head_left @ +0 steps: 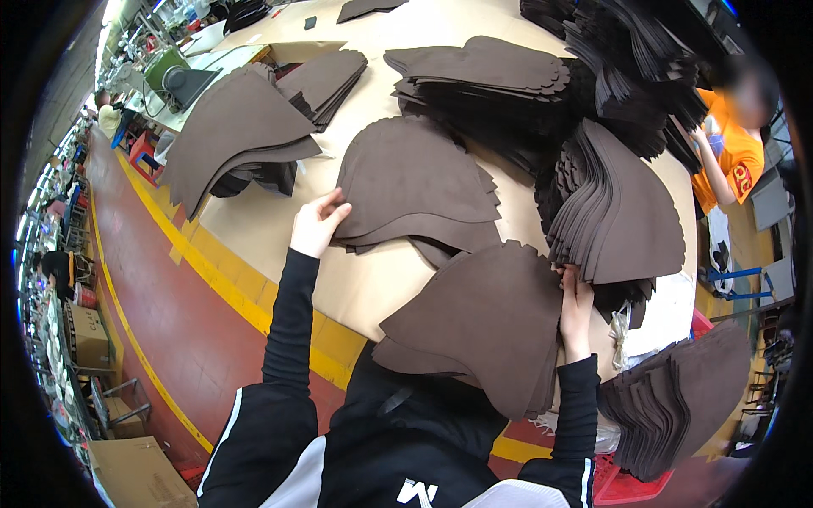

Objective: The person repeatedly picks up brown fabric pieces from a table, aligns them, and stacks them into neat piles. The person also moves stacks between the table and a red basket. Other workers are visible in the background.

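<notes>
Against right grip (577,311), seemingly, panel (487,313)

To your left, a red floor (169,313) with a yellow stripe (233,284) runs past a red stool (144,158); ceiling lights (103,49) shine; your table (360,284) is tan-topped.

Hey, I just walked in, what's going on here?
The person's left hand is at the left edge of the middle pile of curved brown panels on a table. The right hand is between the near pile and right-hand pile, its grip unclear. Someone in orange is at the far right.
</notes>
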Demonstrator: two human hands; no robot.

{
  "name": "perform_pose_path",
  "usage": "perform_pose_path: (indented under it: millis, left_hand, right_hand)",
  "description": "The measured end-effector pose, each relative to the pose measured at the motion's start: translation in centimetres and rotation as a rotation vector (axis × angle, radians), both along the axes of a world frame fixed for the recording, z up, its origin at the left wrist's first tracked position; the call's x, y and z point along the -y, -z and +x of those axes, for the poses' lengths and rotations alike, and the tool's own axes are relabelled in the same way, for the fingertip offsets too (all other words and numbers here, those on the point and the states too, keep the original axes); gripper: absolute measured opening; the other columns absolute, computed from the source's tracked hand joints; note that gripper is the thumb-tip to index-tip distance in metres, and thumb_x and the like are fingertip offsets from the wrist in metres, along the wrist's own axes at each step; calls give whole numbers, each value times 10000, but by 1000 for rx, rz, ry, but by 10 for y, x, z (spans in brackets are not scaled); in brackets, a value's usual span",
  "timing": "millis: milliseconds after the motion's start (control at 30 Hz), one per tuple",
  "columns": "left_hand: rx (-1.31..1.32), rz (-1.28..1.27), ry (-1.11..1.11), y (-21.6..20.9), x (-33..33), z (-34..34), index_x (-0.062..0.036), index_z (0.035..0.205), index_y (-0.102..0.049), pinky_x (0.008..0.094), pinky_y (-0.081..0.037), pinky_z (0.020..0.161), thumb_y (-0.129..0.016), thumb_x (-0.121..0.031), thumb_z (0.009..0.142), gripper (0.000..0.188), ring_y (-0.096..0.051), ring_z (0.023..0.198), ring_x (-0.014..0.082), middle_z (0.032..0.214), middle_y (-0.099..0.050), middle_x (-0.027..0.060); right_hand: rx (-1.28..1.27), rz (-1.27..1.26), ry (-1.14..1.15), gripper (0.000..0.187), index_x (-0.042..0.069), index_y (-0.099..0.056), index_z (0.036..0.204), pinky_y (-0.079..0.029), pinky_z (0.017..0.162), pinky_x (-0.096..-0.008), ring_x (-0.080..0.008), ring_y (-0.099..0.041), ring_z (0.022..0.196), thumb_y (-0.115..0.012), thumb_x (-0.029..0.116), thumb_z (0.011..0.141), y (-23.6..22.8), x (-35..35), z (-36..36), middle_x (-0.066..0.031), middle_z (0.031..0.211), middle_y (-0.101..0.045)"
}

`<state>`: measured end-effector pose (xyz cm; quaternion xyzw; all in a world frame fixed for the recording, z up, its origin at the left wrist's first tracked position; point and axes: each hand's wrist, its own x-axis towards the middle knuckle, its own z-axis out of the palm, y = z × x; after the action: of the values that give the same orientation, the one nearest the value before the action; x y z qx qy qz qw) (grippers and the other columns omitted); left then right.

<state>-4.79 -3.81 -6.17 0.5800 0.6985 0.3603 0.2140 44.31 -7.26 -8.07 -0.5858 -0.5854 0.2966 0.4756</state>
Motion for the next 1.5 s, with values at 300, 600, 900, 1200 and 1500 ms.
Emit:
perform_pose_path:
  millis: [300, 600, 900, 1200, 1500]
  left_hand:
    - [-351, -179, 147, -25, 1, 59, -248, 1634, -18, 551, -253, 1202, -974, -405, 486, 1502, -127, 1513, 494, 1633, -167, 299]
    - [-242, 228, -92, -18, 14, 84, -132, 1431, -547, 405, -443, 1098, -891, -182, 666, 840, -526, 1331, 371, 1520, -461, 211]
    - [5, -42, 465, -36, 122, 150, 7, 1396, -553, 424, -400, 1120, -853, -304, 775, 757, -484, 1362, 357, 1465, -522, 184]
    - [-44, -32, 281, -48, 130, 158, -17, 1246, -627, 348, -524, 881, -865, -231, 762, 580, -622, 1091, 249, 1271, -624, 123]
    - [1052, -562, 228, -56, 123, 146, -75, 1532, -424, 235, -549, 528, -552, -158, 1041, 514, -677, 621, 148, 1084, -694, 88]
  right_hand:
    - [-2, -21, -3, 324, -53, -650, 1097, -466, 837, -307, -168, -620, 935, -516, 241, 1071, 1, 2, 3, -104, 999, -703]
    - [292, 328, 144, 254, -78, -687, 1031, -497, 778, -304, -227, -671, 844, -490, 82, 1039, -21, 13, 7, -147, 949, -730]
    - [794, 223, -804, 687, 156, -535, 1446, -364, 1151, -447, -211, -498, 1379, -720, 446, 851, -84, 83, -80, -37, 1514, -515]
    - [519, -210, -415, 475, 128, -446, 1515, -246, 1213, -413, -267, -376, 1461, -323, 320, 1098, -69, -1, -22, -96, 1557, -454]
    - [116, 37, -60, 401, -60, -619, 1279, -379, 1122, -370, -317, -560, 1292, -445, 234, 1069, -39, 49, 6, -213, 1323, -629]
